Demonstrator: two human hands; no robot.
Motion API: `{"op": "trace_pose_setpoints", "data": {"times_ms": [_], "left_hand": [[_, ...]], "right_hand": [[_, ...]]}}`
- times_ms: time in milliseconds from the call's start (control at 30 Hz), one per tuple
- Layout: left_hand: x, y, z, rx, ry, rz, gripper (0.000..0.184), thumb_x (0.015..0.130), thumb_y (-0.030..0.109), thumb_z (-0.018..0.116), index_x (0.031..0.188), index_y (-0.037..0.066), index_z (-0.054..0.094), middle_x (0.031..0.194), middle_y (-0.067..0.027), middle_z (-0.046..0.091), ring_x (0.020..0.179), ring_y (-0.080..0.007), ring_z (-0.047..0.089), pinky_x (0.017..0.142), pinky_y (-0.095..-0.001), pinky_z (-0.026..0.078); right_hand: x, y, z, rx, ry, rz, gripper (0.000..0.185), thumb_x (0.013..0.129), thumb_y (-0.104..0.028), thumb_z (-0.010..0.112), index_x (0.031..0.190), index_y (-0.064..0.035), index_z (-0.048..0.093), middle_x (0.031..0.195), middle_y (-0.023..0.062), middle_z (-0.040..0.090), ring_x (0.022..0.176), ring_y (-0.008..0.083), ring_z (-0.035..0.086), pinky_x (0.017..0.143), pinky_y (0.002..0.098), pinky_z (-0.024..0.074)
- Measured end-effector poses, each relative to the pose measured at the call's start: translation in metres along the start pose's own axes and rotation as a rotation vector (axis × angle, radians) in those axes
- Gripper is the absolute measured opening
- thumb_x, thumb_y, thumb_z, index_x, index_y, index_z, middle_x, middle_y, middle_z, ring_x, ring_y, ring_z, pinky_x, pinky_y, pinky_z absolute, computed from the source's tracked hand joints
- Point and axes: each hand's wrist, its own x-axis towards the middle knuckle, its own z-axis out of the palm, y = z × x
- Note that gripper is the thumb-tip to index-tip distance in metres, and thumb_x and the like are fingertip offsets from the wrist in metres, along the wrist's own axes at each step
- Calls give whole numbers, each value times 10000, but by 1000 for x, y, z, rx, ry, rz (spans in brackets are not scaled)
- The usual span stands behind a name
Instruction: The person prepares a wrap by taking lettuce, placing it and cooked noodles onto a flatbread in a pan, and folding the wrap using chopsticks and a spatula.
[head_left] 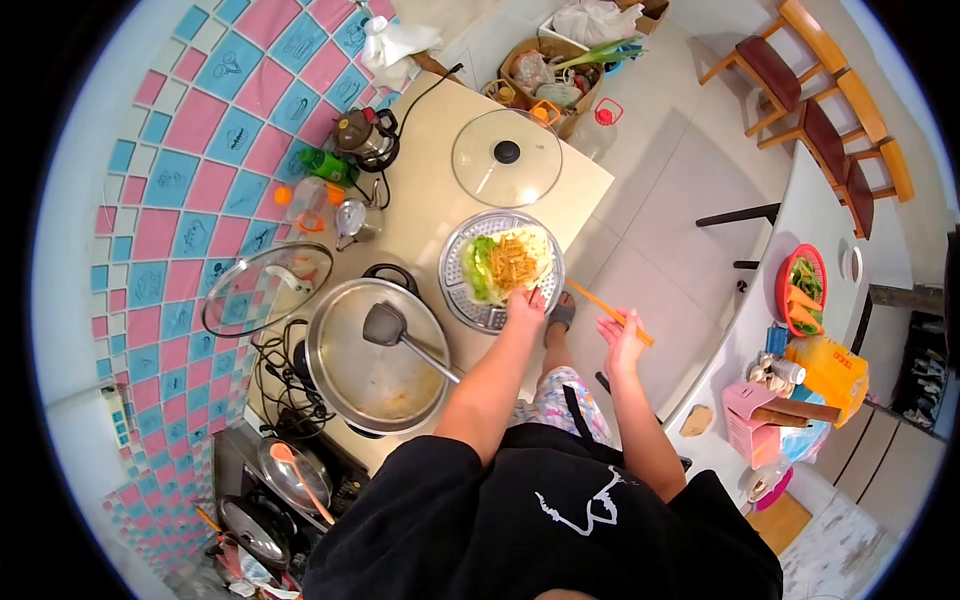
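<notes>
My left hand (527, 304) reaches over a round perforated metal steamer tray (462, 303). Its fingers are bent at the near edge of a food pile; what they grip there is partly hidden. That pile has a green lettuce leaf (482, 268), orange-brown shreds (513, 262) and pale shreds beside them. To the right of the tray, in the air over the floor, my right hand (622, 340) is closed on orange chopsticks (603, 306), whose tips point toward the tray.
Left of my left arm stands a wide pan (345, 355) of liquid with a spatula (384, 325) in it. A glass lid (483, 172) lies behind the tray. Kettle (366, 137), bottles and cords line the tiled wall. On the right table, a red basket (781, 295) holds vegetables.
</notes>
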Motion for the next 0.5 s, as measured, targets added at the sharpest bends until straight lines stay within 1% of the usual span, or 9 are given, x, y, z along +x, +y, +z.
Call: {"op": "trace_pose_setpoints", "data": {"times_ms": [67,100,167,200,267,333,400,467,500], "left_hand": [[-5,3,0,-31,-48,6,252,855,168,371,1032,84,528,1069,-70,588,1126,-223,474,928,-384,367],[-7,4,-1,-37,-48,6,252,855,168,371,1032,84,528,1069,-70,588,1126,-223,474,928,-384,367],[-12,9,-3,-63,-104,-131,285,857,167,342,1051,57,521,1113,-92,581,1139,-243,483,933,-427,374],[-11,10,-6,-67,-104,-128,285,857,167,342,1051,57,521,1113,-92,581,1139,-243,483,933,-427,374],[-9,13,-13,-54,-119,-148,279,849,157,370,1049,27,514,1099,-115,586,1059,-262,545,910,-450,397],[-10,18,-18,-44,-89,-185,275,840,148,386,1051,23,510,1089,-122,589,1020,-272,564,891,-461,409],[-17,27,-21,-32,-59,-218,272,832,140,403,1053,20,506,1078,-129,592,982,-283,583,872,-472,422],[-41,37,-17,473,207,-149,250,831,169,436,989,1,531,951,-158,619,918,-267,609,787,-421,455],[-46,39,-19,474,208,-144,250,831,169,436,989,1,531,951,-158,619,918,-267,609,787,-421,455]], "right_hand": [[2,1,1,-16,-3,1,327,918,-314,453,959,6,505,780,106,558,690,218,626,589,291,522],[4,2,2,-63,-35,-25,333,915,-320,458,959,7,505,793,109,557,710,225,627,617,295,525],[6,6,4,-110,-74,-50,339,912,-326,463,959,7,504,806,112,557,731,232,629,646,299,528],[5,7,7,-163,-122,-78,339,915,-313,461,954,21,511,831,121,567,757,234,630,666,297,528],[3,10,12,-216,-174,-104,340,919,-299,460,949,34,517,856,130,577,783,236,631,686,295,529],[1,14,22,-208,-262,-103,335,923,-272,462,964,54,526,900,143,586,827,236,626,720,296,526],[1,18,32,-203,-295,-97,329,922,-263,466,979,55,528,919,142,587,841,236,623,732,296,524],[2,23,36,-196,-322,-91,325,921,-255,470,994,56,531,938,141,588,856,235,621,744,296,522],[3,24,37,-242,-309,-109,321,920,-252,473,999,53,536,954,135,585,862,234,619,747,297,521]]}}
